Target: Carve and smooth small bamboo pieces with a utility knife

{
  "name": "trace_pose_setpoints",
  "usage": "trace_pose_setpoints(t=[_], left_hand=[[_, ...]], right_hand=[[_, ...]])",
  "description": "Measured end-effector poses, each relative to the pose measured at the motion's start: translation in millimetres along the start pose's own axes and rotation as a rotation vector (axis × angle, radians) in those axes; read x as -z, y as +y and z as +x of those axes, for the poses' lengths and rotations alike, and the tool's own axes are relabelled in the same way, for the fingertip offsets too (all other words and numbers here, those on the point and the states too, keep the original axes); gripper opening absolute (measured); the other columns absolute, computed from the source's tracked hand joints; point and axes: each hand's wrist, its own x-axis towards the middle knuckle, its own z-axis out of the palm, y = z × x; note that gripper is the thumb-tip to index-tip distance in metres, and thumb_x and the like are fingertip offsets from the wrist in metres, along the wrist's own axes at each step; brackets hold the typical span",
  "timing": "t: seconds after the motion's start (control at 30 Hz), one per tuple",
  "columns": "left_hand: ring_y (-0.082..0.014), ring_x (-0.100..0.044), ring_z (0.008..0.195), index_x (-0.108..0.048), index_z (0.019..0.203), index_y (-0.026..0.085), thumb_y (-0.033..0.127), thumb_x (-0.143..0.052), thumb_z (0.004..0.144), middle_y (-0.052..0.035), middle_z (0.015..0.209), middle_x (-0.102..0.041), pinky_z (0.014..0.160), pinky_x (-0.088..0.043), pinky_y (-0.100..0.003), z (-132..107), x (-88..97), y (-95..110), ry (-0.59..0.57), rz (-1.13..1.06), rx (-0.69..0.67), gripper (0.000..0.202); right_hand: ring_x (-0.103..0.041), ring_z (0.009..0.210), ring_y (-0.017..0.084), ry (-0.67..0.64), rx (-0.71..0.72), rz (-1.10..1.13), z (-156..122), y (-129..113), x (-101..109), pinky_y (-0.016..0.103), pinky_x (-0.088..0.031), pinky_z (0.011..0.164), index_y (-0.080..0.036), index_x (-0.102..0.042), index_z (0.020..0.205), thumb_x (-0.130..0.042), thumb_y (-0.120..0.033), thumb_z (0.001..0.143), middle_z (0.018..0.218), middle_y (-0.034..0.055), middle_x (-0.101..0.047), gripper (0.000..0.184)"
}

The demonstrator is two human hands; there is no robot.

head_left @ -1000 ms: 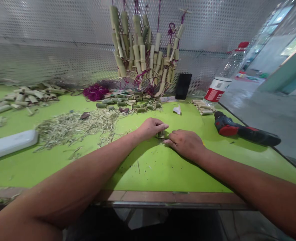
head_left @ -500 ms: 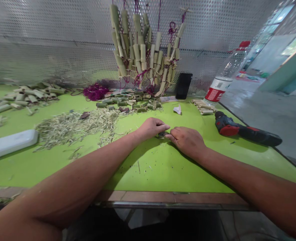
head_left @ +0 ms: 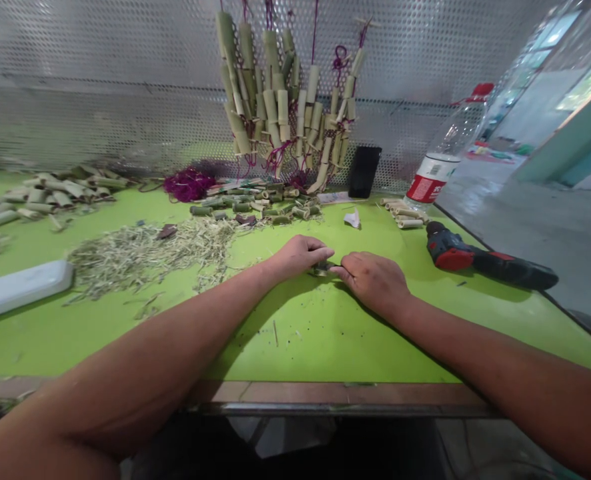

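Over a green tabletop (head_left: 395, 357), left hand (head_left: 295, 257) clamps fingers on a bamboo piece (head_left: 320, 271), right hand (head_left: 378, 280) on a half-hidden dark object (head_left: 333, 267).

Counter (head_left: 325, 353), lower centre: smooth, soft sheen. Panel (head_left: 125, 53), top of frame: perforated metal, shiny. Hanging tubes (head_left: 270, 107), upper centre: bamboo-like, smooth, matt. Shavings (head_left: 150, 257), left: rough, fibrous. Bottle (head_left: 425, 187), upper right: clear glossy plastic.

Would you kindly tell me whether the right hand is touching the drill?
No, the drill lies apart, to the right of the right hand.
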Motion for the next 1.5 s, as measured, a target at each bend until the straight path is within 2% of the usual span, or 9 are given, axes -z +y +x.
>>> trace_pose_setpoints(t=[0.23,0.47,0.53,0.7,0.83,1.13,1.3,1.37,1.5], left_hand=[[-0.0082,-0.036,0.051,-0.059,0.063,0.015,0.053,-0.058,0.081,0.0034,0.055,-0.045,0.050,-0.026,-0.024,0.8,-0.4,-0.3,-0.007,0.010,0.011,0.042],[-0.0091,-0.041,0.051,-0.057,0.061,0.015,0.053,-0.057,0.081,0.0024,0.055,-0.048,0.051,-0.030,-0.024,0.4,-0.7,1.2,0.008,0.022,0.026,0.043],[-0.0091,-0.041,0.050,-0.055,0.059,0.015,0.054,-0.057,0.081,0.0024,0.054,-0.048,0.051,-0.030,-0.024,0.0,-0.2,1.6,0.016,0.016,0.036,0.044],[-0.0088,-0.039,0.051,-0.060,0.063,0.015,0.054,-0.057,0.081,0.0024,0.055,-0.047,0.050,-0.028,-0.024,-0.5,0.6,1.6,-0.001,0.006,0.010,0.043],[-0.0087,-0.039,0.052,-0.062,0.066,0.015,0.054,-0.057,0.081,0.0024,0.056,-0.048,0.051,-0.028,-0.023,0.2,0.6,1.6,-0.007,0.011,0.018,0.042],[-0.0087,-0.041,0.051,-0.059,0.066,0.015,0.051,-0.056,0.083,0.0022,0.056,-0.048,0.050,-0.029,-0.022,-1.1,2.2,2.2,-0.041,-0.017,0.011,0.040],[-0.0087,-0.042,0.051,-0.060,0.065,0.015,0.050,-0.056,0.084,0.0024,0.054,-0.048,0.051,-0.032,-0.023,0.1,1.1,-1.8,-0.019,-0.041,0.025,0.040],[-0.0092,-0.043,0.051,-0.063,0.069,0.014,0.051,-0.056,0.083,0.0023,0.054,-0.049,0.051,-0.032,-0.023,0.2,1.2,-2.7,-0.016,-0.048,0.032,0.040],[-0.0101,-0.046,0.054,-0.069,0.081,0.013,0.055,-0.057,0.081,0.0008,0.060,-0.054,0.052,-0.034,-0.023,-0.1,1.8,-3.1,-0.030,-0.028,0.043,0.044]], right_hand=[[-0.050,0.068,0.017,-0.003,0.050,-0.007,1.5,0.2,-0.9,0.031,-0.016,0.057,-0.019,-0.061,0.082,-0.022,-0.052,0.102,0.075,0.0040,-0.061,0.055],[-0.051,0.067,0.016,-0.130,0.122,0.027,1.8,-4.0,2.9,0.029,-0.018,0.056,-0.019,-0.062,0.082,-0.027,-0.054,0.101,0.076,0.0038,-0.064,0.053],[-0.052,0.068,0.016,-0.116,0.139,0.026,0.8,-4.3,2.5,0.029,-0.019,0.057,-0.020,-0.062,0.081,-0.028,-0.054,0.101,0.077,0.0037,-0.064,0.052],[-0.050,0.068,0.017,-0.005,0.040,0.018,0.1,0.4,-1.7,0.030,-0.018,0.056,-0.020,-0.061,0.082,-0.026,-0.052,0.101,0.075,0.0031,-0.061,0.051],[-0.050,0.069,0.017,0.034,0.032,0.005,1.3,2.1,-3.9,0.030,-0.018,0.057,-0.020,-0.060,0.083,-0.025,-0.050,0.102,0.076,0.0031,-0.061,0.050],[-0.051,0.068,0.017,-0.053,0.067,0.020,4.7,-0.1,-0.2,0.030,-0.018,0.057,-0.021,-0.060,0.083,-0.025,-0.051,0.102,0.077,0.0031,-0.062,0.050],[-0.053,0.070,0.017,-0.119,0.145,0.036,3.6,-3.6,0.7,0.029,-0.020,0.059,-0.020,-0.062,0.084,-0.031,-0.053,0.100,0.078,0.0032,-0.064,0.048],[-0.054,0.072,0.017,-0.108,0.137,0.043,2.1,-3.6,0.7,0.029,-0.021,0.059,-0.020,-0.062,0.084,-0.031,-0.052,0.100,0.079,0.0034,-0.065,0.048],[-0.052,0.071,0.017,-0.005,0.022,0.034,0.9,0.0,-0.1,0.030,-0.019,0.057,-0.019,-0.061,0.083,-0.027,-0.051,0.102,0.078,0.0043,-0.063,0.050]])
